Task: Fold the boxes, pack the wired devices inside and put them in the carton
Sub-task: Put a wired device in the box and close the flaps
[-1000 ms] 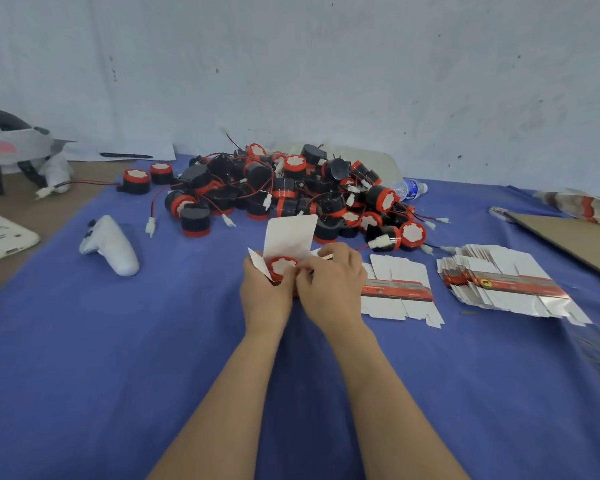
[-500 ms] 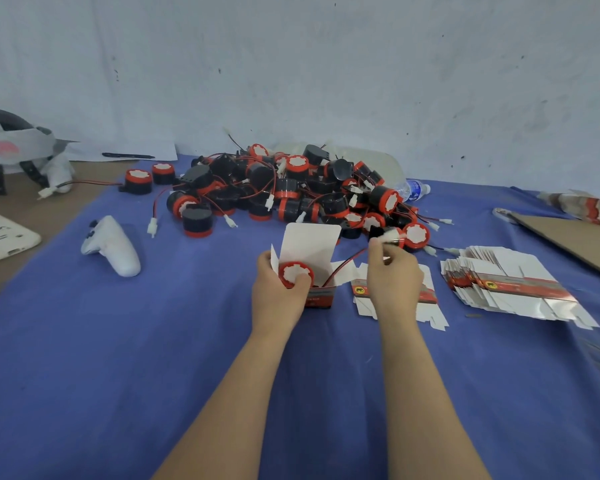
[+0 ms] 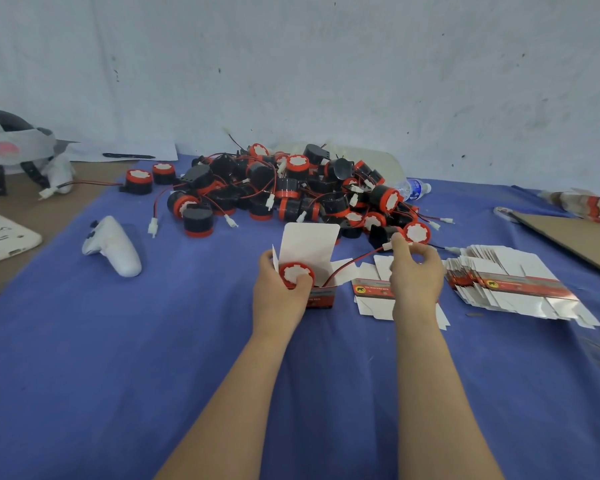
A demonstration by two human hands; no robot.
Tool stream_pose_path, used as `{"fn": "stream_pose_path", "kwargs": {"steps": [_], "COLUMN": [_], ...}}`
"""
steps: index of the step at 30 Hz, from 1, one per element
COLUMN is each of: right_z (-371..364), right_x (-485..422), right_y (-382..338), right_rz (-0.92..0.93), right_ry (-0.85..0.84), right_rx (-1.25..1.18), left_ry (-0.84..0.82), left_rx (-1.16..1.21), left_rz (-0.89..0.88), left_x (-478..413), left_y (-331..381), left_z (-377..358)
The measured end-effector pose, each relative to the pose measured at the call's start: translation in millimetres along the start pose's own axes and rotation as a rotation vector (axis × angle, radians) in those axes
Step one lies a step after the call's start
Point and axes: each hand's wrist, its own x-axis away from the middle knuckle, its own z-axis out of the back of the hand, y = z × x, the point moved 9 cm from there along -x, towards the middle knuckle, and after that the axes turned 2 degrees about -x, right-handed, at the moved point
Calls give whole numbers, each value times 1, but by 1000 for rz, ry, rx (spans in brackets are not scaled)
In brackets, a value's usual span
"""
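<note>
1. The left forearm (image 3: 236,400) and the right forearm (image 3: 433,393) are bare. Both reach forward from the lower edge, side by side and apart.
2. The left hand (image 3: 278,299) shows its back. Its fingers wrap round a small box (image 3: 321,296), and its thumb rests on the round device (image 3: 296,273) in the open top.
3. The right hand (image 3: 414,277) is raised just beside the left, without touching it. Its thumb and forefinger pinch the end of the wire (image 3: 354,263), and its other fingers are curled.

headset (image 3: 13,147) cropped left, box (image 3: 321,296) print unreadable
</note>
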Motion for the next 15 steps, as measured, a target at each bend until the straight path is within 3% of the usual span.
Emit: {"fn": "stream_pose_path", "kwargs": {"steps": [4, 8, 15], "right_z": [12, 12, -35], "right_x": [-1, -1, 20], "right_y": [-18, -23, -12], "right_rz": [145, 161, 145], "right_ry": [89, 85, -283], "right_rx": [192, 276, 193], "left_ry": [4, 12, 25], "left_rx": [-43, -60, -55], "left_rz": [-26, -35, -34], "left_x": [1, 2, 3], "left_y": [3, 3, 4], "left_z": [0, 2, 4]}}
